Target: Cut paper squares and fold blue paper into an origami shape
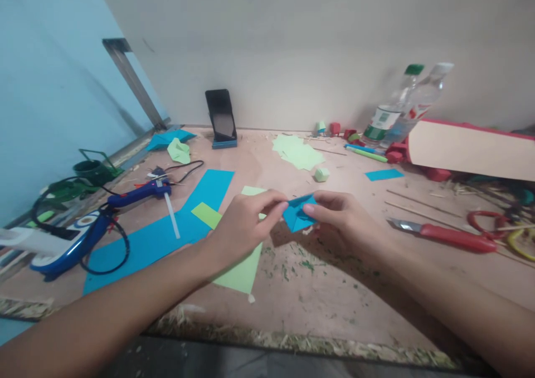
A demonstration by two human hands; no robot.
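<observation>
A small folded piece of blue paper (296,217) is held above the middle of the table. My left hand (249,222) pinches its left corner between thumb and finger. My right hand (339,213) grips it from the right, thumb pressed on its face. Beneath my left hand and forearm lie a light green sheet (240,275) and blue paper strips (146,244), with a small yellow-green strip (206,215) on top. A small light green folded cube (321,174) sits behind my hands.
At the left is a blue glue gun (137,193) with its cable. A phone (221,116) stands at the back, near light green paper pieces (296,151). To the right are a red utility knife (457,238), thin sticks, scissors and two bottles (382,122).
</observation>
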